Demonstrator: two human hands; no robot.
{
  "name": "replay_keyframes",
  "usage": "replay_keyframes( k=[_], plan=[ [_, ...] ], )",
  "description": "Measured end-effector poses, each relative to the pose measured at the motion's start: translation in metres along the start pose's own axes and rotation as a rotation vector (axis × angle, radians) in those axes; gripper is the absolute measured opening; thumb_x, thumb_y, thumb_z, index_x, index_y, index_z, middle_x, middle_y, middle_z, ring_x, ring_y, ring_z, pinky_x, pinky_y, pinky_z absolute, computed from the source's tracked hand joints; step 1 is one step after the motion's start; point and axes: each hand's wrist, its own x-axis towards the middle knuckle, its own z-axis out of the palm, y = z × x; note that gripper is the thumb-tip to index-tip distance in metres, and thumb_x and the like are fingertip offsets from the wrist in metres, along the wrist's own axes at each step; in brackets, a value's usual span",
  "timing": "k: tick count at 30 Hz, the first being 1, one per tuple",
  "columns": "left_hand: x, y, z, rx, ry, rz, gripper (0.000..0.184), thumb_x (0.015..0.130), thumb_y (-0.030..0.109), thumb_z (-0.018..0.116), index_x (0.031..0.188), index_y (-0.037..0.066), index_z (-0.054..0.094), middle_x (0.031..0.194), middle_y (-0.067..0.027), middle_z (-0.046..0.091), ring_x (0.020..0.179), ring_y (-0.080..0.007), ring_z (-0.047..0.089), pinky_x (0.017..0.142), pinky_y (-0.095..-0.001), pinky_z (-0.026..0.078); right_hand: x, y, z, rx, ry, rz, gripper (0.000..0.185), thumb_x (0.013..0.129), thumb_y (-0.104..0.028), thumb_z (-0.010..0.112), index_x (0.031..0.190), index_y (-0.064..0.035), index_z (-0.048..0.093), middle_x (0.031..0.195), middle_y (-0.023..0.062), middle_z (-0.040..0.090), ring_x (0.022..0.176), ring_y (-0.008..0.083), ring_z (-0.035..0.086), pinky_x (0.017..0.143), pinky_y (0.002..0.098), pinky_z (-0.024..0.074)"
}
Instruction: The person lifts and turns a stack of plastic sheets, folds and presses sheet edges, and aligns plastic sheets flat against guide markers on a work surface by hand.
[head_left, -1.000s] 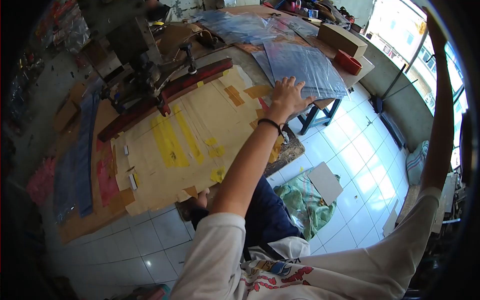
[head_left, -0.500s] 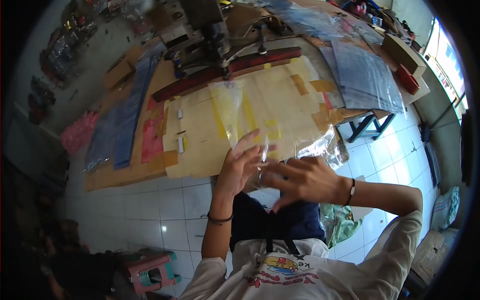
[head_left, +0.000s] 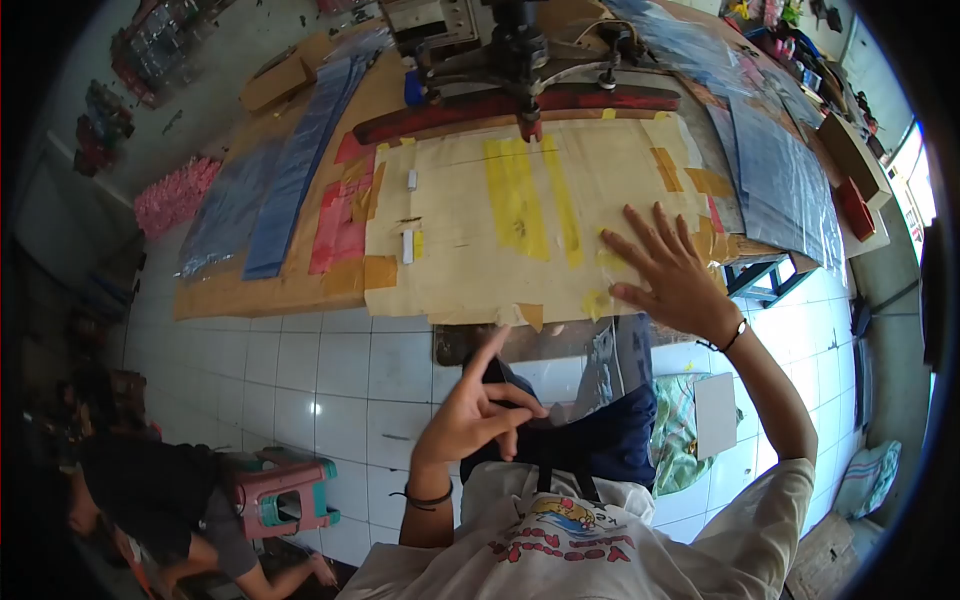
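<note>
My right hand point(head_left: 672, 280) lies flat with fingers spread on the right part of a tan board point(head_left: 450, 200) patched with yellow and brown tape. Below the board's front edge, my left hand point(head_left: 475, 412) has its index finger stretched toward the edge. Its thumb and other fingers pinch a clear plastic sheet point(head_left: 605, 375), which hangs over my lap. Transparency makes the sheet's outline hard to follow. Across the back of the board stands a machine with a long red bar point(head_left: 440, 122).
Blue plastic sheets point(head_left: 300, 170) lie left of the board, and another stack point(head_left: 785, 175) lies right. A pink stool point(head_left: 285, 497) and a crouching person point(head_left: 150, 490) are at lower left. Cardboard boxes point(head_left: 285, 75) sit on the table.
My hands have parted. The right hand moved right and flattened onto the board. My left hand dropped toward my lap, and the clear plastic came down off the board. The view has shifted.
</note>
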Motion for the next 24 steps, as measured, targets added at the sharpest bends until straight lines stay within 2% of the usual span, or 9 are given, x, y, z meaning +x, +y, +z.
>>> replay_keyframes(
  k=[3, 6, 8, 10, 13, 14, 16, 19, 24],
  plan=[
    [-0.024, 0.028, -0.023, 0.306, 0.205, 0.068, 0.070, 0.092, 0.002, 0.063, 0.153, 0.010, 0.028, 0.095, -0.0170, 0.070, 0.057, -0.0132, 0.064, 0.053, -0.0254, 0.054, 0.014, 0.002, -0.002, -0.014, -0.034, 0.049, 0.065, 0.098, -0.062, 0.039, 0.153, -0.0281, 0.031, 0.159, 0.0202, 0.022, 0.145, 0.0496, 0.017, 0.116, 0.0632, 0.0154],
    [-0.013, 0.059, -0.041, 0.931, 0.529, 0.358, 0.046, 0.094, 0.007, 0.062, 0.139, 0.005, 0.051, 0.100, -0.0141, 0.070, 0.073, -0.0177, 0.067, 0.070, -0.0298, 0.055, 0.033, 0.002, 0.005, -0.029, -0.103, 0.113, 0.070, 0.097, -0.065, 0.034, 0.155, -0.0266, 0.027, 0.158, 0.0270, 0.020, 0.142, 0.0556, 0.018, 0.114, 0.0658, 0.0178],
    [0.024, 0.082, -0.047, 1.231, 0.388, 0.656, 0.037, 0.096, 0.019, 0.062, 0.128, 0.002, 0.061, 0.118, -0.0153, 0.066, 0.104, -0.0260, 0.064, 0.093, -0.0375, 0.049, 0.049, -0.011, -0.003, -0.017, -0.184, 0.158, 0.073, 0.096, -0.069, 0.030, 0.155, -0.0264, 0.025, 0.158, 0.0268, 0.019, 0.143, 0.0560, 0.015, 0.114, 0.0657, 0.0168],
    [0.068, 0.087, -0.064, 1.462, 0.218, 0.524, 0.049, 0.098, 0.034, 0.057, 0.136, 0.004, 0.055, 0.142, -0.0177, 0.051, 0.133, -0.0331, 0.045, 0.112, -0.0437, 0.034, 0.066, -0.012, -0.003, 0.007, -0.244, 0.188, 0.080, 0.093, -0.075, 0.026, 0.156, -0.0270, 0.022, 0.160, 0.0256, 0.013, 0.144, 0.0566, 0.010, 0.115, 0.0659, 0.0135],
    [0.122, 0.084, -0.091, 1.739, 0.310, 0.338, 0.064, 0.098, 0.051, 0.048, 0.143, 0.005, 0.047, 0.154, -0.0179, 0.037, 0.144, -0.0316, 0.032, 0.119, -0.0423, 0.024, 0.084, -0.019, -0.009, 0.071, -0.297, 0.233, 0.081, 0.092, -0.077, 0.027, 0.156, -0.0281, 0.022, 0.161, 0.0249, 0.011, 0.144, 0.0567, 0.008, 0.115, 0.0665, 0.0106],
    [0.131, 0.084, -0.096, 1.760, 0.312, 0.324, 0.069, 0.097, 0.054, 0.046, 0.145, 0.004, 0.044, 0.155, -0.0180, 0.035, 0.145, -0.0316, 0.030, 0.120, -0.0417, 0.022, 0.090, -0.020, -0.009, 0.021, -0.317, 0.236, 0.079, 0.093, -0.076, 0.026, 0.157, -0.0316, 0.015, 0.162, 0.0238, 0.010, 0.145, 0.0542, 0.008, 0.115, 0.0647, 0.0129],
    [0.144, 0.088, -0.103, 1.805, 0.312, 0.292, 0.079, 0.096, 0.060, 0.043, 0.148, 0.002, 0.037, 0.156, -0.0183, 0.032, 0.147, -0.0316, 0.026, 0.122, -0.0405, 0.017, 0.099, -0.018, -0.005, 0.031, -0.305, 0.237, 0.079, 0.092, -0.076, 0.026, 0.157, -0.0317, 0.016, 0.162, 0.0232, 0.010, 0.145, 0.0535, 0.007, 0.116, 0.0647, 0.0117],
    [0.145, 0.092, -0.103, 1.869, 0.337, 0.246, 0.087, 0.094, 0.064, 0.043, 0.147, -0.005, 0.034, 0.155, -0.0211, 0.033, 0.146, -0.0324, 0.028, 0.121, -0.0408, 0.019, 0.104, -0.021, -0.009, 0.050, -0.311, 0.232, 0.080, 0.092, -0.077, 0.026, 0.157, -0.0324, 0.016, 0.162, 0.0217, 0.009, 0.146, 0.0520, 0.005, 0.116, 0.0641, 0.0095],
    [0.134, 0.097, -0.094, 1.876, 0.384, 0.197, 0.089, 0.094, 0.064, 0.044, 0.142, -0.012, 0.038, 0.151, -0.0247, 0.038, 0.143, -0.0332, 0.033, 0.120, -0.0394, 0.022, 0.111, -0.019, -0.002, 0.093, -0.293, 0.178, 0.083, 0.090, -0.080, 0.024, 0.157, -0.0320, 0.017, 0.163, 0.0211, 0.008, 0.146, 0.0533, 0.004, 0.115, 0.0663, 0.0075]
  ],
)
